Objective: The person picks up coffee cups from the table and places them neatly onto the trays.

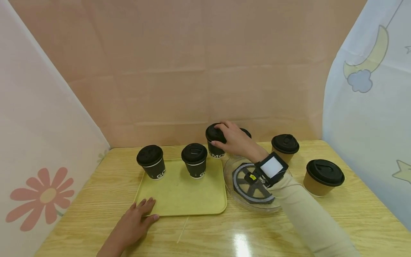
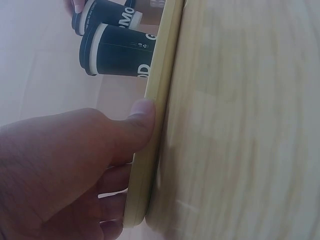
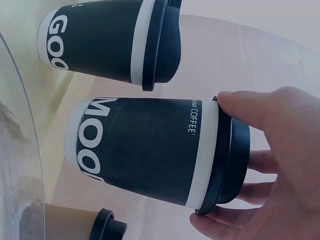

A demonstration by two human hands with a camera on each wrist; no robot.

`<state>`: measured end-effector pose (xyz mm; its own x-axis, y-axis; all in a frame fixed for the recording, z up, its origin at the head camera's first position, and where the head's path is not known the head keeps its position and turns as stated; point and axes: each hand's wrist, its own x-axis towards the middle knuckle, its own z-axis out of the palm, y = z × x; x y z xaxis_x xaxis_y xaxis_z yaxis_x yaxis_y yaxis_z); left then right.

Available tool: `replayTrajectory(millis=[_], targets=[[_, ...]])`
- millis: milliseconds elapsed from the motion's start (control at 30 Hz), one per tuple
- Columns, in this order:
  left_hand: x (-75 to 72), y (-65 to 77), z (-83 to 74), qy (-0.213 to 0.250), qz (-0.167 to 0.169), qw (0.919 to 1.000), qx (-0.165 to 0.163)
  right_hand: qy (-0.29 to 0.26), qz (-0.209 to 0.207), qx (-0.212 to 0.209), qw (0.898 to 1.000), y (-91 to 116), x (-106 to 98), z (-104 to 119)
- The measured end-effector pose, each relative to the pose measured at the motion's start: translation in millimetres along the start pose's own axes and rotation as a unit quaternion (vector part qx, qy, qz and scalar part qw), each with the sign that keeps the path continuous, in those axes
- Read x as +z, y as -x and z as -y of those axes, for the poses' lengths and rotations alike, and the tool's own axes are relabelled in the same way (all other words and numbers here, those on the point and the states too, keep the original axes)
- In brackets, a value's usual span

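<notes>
In the head view my right hand (image 1: pixel 236 139) grips a black paper coffee cup (image 1: pixel 216 150) by its lid from above, behind the tray's back right corner. The right wrist view shows the thumb and fingers on opposite sides of the lid (image 3: pixel 232 160); whether the cup's base touches the table cannot be told. My left hand (image 1: pixel 135 219) rests on the front left corner of a yellow tray (image 1: pixel 179 200), its thumb (image 2: pixel 142 117) on the rim. Two more lidded black cups stand on the tray, one at the back left (image 1: pixel 154 166) and one at the back right (image 1: pixel 196 164).
Below my right forearm lies a round clear plastic container (image 1: pixel 229 178) with a dark, wheel-like pattern. Two brown cups with black lids, one farther back (image 1: pixel 284 146) and one nearer (image 1: pixel 322 178), stand at the right. Another black lid (image 1: pixel 246 132) shows partly behind my right hand.
</notes>
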<state>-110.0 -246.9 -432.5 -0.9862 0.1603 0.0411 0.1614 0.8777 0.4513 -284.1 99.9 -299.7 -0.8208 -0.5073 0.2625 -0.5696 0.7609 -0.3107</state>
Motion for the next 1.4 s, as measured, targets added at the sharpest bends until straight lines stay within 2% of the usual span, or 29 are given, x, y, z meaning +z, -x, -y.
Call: replayTrajectory(millis=[333,467,667,900,1100,1400], targets=[[1.0,-0.9,-0.8,-0.008,-0.009,0.9999,0.005,0.007,-0.001,-0.02,1.0,21.6,-5.0,9.9],[0.9,-1.8,0.2,-0.007,-0.003,1.0,0.002,0.013,0.006,-0.03,0.999,29.8,-7.6,15.5],[2.2,-1.1,1.1,-0.01,-0.014,0.9998,0.014,0.027,0.016,-0.038,0.999,38.7,-9.6,25.8],[2.9,-0.7,0.8,-0.006,-0.02,0.9997,0.016,0.046,0.009,-0.072,0.996,49.7,-12.0,38.6],[2.6,-1.6,1.0,0.003,-0.023,0.9996,0.019,0.045,0.003,-0.104,0.993,53.9,-10.5,51.1],[2.1,-2.4,2.0,0.012,-0.022,0.9995,0.018,0.028,0.029,-0.125,0.991,54.9,-4.2,72.3]])
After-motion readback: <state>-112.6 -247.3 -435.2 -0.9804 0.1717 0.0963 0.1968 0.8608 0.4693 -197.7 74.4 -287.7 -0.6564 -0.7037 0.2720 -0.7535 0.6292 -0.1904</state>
